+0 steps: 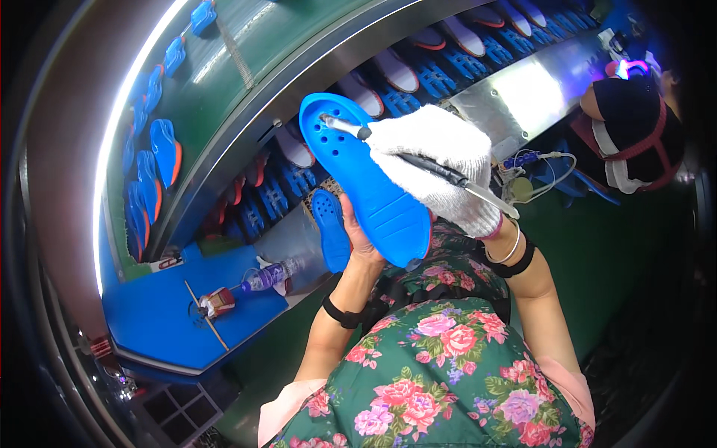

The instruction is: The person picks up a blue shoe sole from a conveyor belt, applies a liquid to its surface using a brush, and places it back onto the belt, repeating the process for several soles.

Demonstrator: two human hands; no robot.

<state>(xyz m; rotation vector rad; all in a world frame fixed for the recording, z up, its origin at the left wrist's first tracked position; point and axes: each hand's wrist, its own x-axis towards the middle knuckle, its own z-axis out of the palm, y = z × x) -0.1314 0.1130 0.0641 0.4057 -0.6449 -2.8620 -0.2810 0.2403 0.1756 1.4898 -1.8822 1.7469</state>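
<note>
My bare left hand (361, 237) is closed round the side and underside of a blue shoe sole (377, 190), which is tilted with its hollow face up. Round holes dot the sole's far end. In a white knit glove, my right hand (441, 160) grips a slim brush (345, 127) with a dark handle. The brush's tip touches the sole among the holes, and its pale rear end sticks out past the glove. A second, smaller-looking blue sole (328, 224) lies beyond my left hand, on the metal ledge.
A conveyor with a metal rim (278, 123) curves past, carrying several blue and orange soles (165, 151). Behind it are rows of light-bottomed shoe uppers (396, 71). On the blue side table (179, 321) lie a bottle (265, 278) and a stick. Another person (627, 134) is at right.
</note>
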